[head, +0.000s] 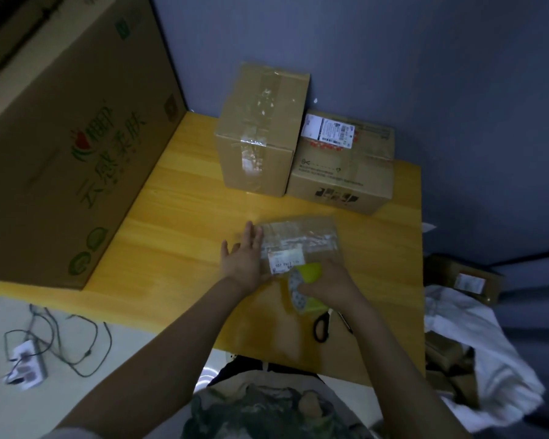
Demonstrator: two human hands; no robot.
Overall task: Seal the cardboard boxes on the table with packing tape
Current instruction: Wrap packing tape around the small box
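A small flat cardboard box (301, 236) with a white label lies on the yellow wooden table (184, 236). My left hand (246, 256) rests flat on the box's left side, fingers straight. My right hand (327, 285) grips a yellow tape dispenser (308, 285) with a tape roll, at the box's near edge. Clear tape shines across the box top. Two larger boxes stand at the back: a tall taped box (260, 131) and, to its right, a lower labelled box (343, 166).
Black scissors (322, 326) lie near the table's front edge, right of centre. A very large printed carton (64, 137) leans at the left. A power strip with cables (26, 362) lies on the floor. White cloth (476, 337) and more cartons sit at the right.
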